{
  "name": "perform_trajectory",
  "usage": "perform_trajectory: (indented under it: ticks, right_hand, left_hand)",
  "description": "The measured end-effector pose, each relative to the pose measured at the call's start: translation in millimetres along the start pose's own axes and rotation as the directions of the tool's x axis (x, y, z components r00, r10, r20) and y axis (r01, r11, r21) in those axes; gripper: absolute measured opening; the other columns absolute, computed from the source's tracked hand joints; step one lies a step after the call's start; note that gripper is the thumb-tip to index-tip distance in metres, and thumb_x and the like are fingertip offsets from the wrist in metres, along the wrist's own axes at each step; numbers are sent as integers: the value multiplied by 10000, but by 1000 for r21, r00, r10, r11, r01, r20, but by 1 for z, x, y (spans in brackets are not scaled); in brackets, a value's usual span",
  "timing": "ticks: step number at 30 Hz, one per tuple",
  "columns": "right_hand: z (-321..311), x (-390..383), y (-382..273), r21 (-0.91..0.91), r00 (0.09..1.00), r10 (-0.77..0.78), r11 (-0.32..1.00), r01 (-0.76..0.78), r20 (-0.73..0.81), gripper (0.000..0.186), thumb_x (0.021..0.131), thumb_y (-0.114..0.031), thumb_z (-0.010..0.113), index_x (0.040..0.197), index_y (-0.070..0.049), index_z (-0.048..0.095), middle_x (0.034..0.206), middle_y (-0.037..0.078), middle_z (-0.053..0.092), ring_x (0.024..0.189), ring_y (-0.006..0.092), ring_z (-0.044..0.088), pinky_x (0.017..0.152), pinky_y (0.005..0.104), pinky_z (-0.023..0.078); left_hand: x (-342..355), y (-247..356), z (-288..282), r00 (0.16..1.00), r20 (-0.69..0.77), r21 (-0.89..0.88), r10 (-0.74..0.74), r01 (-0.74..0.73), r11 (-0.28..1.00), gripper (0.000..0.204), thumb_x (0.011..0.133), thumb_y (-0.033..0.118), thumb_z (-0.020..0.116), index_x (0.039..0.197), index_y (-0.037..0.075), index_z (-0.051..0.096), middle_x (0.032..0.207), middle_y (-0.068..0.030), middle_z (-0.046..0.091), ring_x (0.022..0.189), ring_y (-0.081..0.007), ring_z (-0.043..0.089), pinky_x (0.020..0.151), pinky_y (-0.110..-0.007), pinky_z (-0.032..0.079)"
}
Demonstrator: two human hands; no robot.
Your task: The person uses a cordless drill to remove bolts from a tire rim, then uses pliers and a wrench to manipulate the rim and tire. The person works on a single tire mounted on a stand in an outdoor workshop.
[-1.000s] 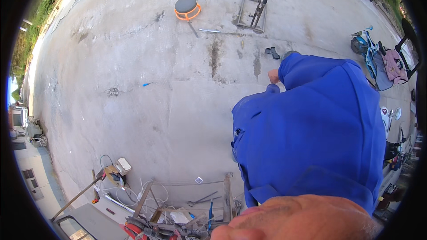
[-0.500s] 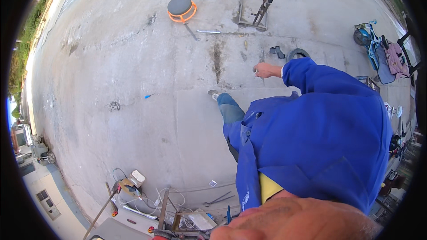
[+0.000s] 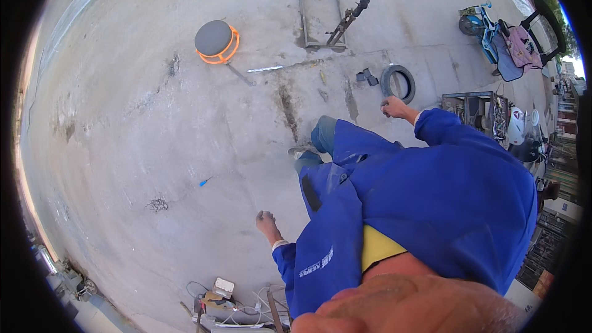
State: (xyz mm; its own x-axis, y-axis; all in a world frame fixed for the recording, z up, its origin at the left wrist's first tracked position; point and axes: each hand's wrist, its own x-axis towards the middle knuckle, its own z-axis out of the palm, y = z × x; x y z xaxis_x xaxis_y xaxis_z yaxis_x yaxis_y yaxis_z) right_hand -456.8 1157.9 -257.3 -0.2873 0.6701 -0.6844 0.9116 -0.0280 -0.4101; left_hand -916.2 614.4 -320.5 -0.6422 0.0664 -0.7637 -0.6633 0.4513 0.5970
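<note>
Left hand (image 3: 267,224) and right hand (image 3: 394,108) hang apart, both loosely curled; whether either holds anything I can't tell. The black tyre (image 3: 386,80) lies on the far right, beyond the right hand; I'd step around it steadily.

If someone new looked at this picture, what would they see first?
Probably the big blue jacket filling the lower right. Next, the round grey stool with its orange frame, at upper left, and the black tyre, just above one hand in the picture.
</note>
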Motion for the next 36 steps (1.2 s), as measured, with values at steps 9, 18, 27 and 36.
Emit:
perform_trajectory:
  ticks: [9,18,27,36]
  right_hand:
    - [-1,68,3,-151,958,234,966,-210,165,248,869,-210,685,879,16,785,748,128,758,637,236,747,675,392,600]
    - [-36,288,-134,-280,993,86,958,-62,76,316,905,-287,681,1028,-13,780,1022,275,755,999,469,719,884,532,568]
    - [115,491,-201,-215,954,183,968,-132,238,310,920,-296,673,1085,-57,782,1105,220,770,1076,421,723,946,519,563]
    - [273,680,-174,-223,935,215,963,-155,280,362,949,-311,683,1202,-53,712,1290,226,703,1186,422,679,1002,523,552]
  left_hand:
    - [175,253,152,930,186,388,318,-366,846,386,971,104,646,1311,-78,644,972,-131,731,773,-179,693,645,-308,541]
    - [294,278,342,896,424,574,132,-379,726,408,963,125,668,1325,-62,643,936,-138,740,775,-190,717,658,-329,561]
    - [475,244,485,883,457,735,-107,-308,604,370,969,144,678,1290,-40,661,923,-170,763,788,-241,755,728,-381,576]
    - [641,158,566,885,461,794,-59,-382,473,408,982,261,741,1269,-23,678,961,-194,783,842,-308,761,800,-439,576]
